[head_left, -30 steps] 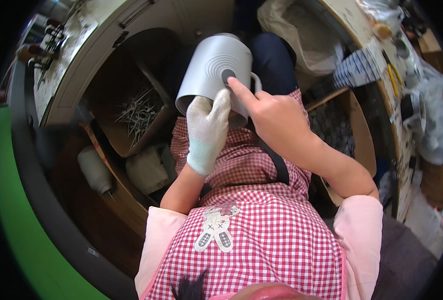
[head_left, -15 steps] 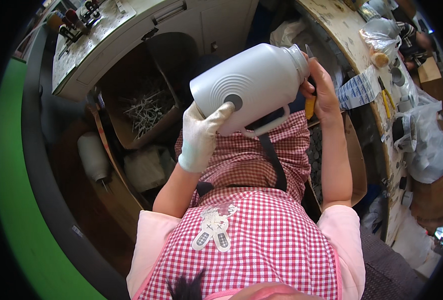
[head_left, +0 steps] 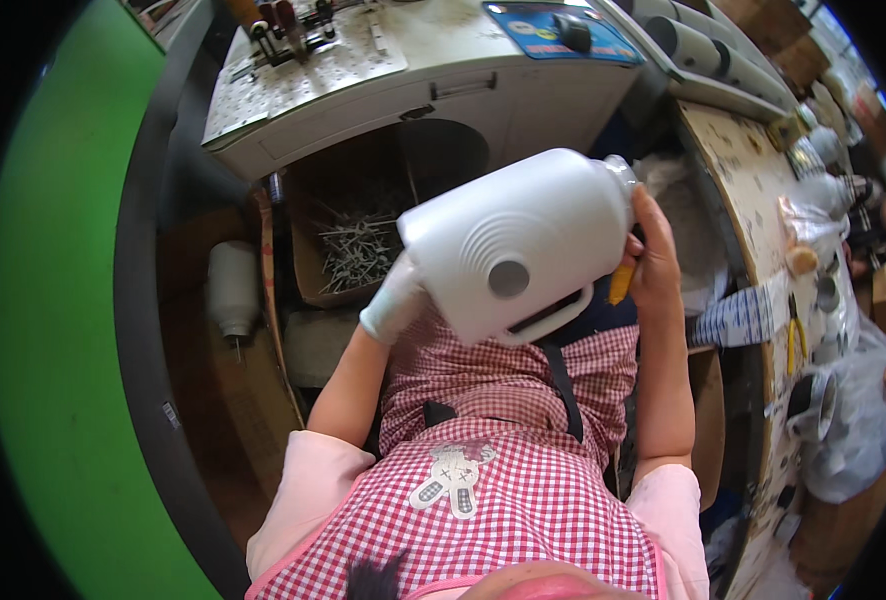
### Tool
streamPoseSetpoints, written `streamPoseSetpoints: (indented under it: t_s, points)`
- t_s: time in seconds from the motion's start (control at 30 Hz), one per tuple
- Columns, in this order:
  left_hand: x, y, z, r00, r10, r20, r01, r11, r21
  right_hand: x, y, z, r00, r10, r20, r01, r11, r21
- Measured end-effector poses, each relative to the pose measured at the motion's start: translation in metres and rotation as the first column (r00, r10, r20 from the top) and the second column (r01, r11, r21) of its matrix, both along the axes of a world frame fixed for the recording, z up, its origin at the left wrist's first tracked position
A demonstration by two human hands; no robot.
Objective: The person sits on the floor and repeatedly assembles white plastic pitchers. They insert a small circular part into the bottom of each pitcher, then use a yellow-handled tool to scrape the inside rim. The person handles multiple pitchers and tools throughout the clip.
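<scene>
Holding the jug (head_left: 538,225) slantwise mid-frame, seemingly from both ends for balance: bracing its base with the gloved left hand (head_left: 400,289), too hidden to tell how closed; curling the right hand (head_left: 655,240) at its neck, around a yellow handle (head_left: 620,284).

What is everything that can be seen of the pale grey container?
The container is a matte cylinder, perhaps metal or plastic, with nested curved ridges beside a round dark grey disc, a narrower neck and a loop handle along its near side. It is held tilted above the lap, neck toward the picture's upper right. The gloved left hand is at its base, fingers hidden; the right hand is at its neck.
</scene>
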State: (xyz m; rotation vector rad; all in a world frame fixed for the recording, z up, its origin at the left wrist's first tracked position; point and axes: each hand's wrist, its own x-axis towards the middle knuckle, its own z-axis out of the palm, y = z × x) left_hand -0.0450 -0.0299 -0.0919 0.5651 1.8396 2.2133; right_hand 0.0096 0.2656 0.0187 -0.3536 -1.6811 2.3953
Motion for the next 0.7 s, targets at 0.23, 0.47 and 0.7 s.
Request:
streamPoseSetpoints:
  t_s: [0.23,0.47,0.7]
  points:
    - [-0.11,-0.145,0.137,0.401,0.357,-0.844,-0.843,0.504,-0.187,-0.031,0.019,-0.044,0.965,-0.189,-0.182,0.256,0.518,0.816]
    - [-0.376,-0.203,0.283,0.643,-0.038,-0.765,-0.662,-0.53,-0.53,0.003,0.024,-0.123,0.964,-0.218,-0.153,0.173,0.078,0.982]
    - [-0.425,-0.228,0.226,0.491,0.378,-0.785,-0.867,0.123,-0.483,0.003,0.031,-0.121,0.947,-0.276,-0.163,0.189,0.07,0.979]
